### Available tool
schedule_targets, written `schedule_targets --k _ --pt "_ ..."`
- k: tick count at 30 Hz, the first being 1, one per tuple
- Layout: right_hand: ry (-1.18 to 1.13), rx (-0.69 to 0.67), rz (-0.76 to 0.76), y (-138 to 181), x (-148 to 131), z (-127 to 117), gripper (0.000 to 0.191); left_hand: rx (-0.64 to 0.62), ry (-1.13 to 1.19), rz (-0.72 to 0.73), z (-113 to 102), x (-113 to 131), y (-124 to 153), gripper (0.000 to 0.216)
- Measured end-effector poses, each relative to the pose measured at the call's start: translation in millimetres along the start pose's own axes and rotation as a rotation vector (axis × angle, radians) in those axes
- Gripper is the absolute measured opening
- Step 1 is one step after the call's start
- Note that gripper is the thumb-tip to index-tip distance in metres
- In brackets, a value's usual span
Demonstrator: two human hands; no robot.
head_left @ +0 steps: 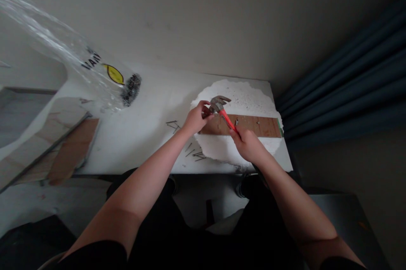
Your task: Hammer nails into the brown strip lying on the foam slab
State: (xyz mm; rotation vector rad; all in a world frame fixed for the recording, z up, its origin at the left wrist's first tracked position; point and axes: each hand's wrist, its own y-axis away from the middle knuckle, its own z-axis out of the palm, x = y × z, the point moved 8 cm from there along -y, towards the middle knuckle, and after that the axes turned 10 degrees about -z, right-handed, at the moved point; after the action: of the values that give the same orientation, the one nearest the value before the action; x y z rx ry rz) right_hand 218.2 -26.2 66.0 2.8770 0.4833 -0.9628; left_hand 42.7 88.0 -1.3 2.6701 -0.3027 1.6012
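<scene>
A claw hammer (218,104) with a red handle is gripped in my right hand (249,143), its metal head raised over the left part of a wooden board (260,126). Right beside that head, my left hand (196,118) has its fingers pinched together near the board's left end; what is between them is too small and shaded to make out. The board lies flat on a ragged white foam-like slab (234,151), with small bits on its top. Loose nails (198,155) lie on the white table near my left wrist, and more nails (173,124) lie behind it.
A clear plastic bag (108,80) with dark nails in its bottom stands on the white table (127,147). Wood pieces (74,147) under clear plastic are at the left edge. A wall is behind, and a dark blue curtain (349,80) hangs to the right.
</scene>
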Motion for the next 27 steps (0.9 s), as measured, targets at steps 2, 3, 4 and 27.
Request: schedule_targets --k 2,3,4,27 --pt "-0.011 0.012 -0.005 0.5 -1.2 -1.0 0.028 0.004 -0.019 -0.008 1.1 -1.2 -0.4 0.046" --pt "-0.021 0.02 -0.003 0.7 -1.3 -1.9 0.028 0.0 -0.03 -0.003 1.9 -1.1 -0.5 0.047" --pt "-0.027 0.028 0.002 0.9 -1.2 -2.7 0.029 -0.003 -0.04 0.002 2.5 -1.0 -0.6 0.049" --pt "0.047 -0.01 0.002 0.6 -5.8 -1.4 0.028 0.025 -0.093 -0.041 -1.4 -0.1 0.3 0.049"
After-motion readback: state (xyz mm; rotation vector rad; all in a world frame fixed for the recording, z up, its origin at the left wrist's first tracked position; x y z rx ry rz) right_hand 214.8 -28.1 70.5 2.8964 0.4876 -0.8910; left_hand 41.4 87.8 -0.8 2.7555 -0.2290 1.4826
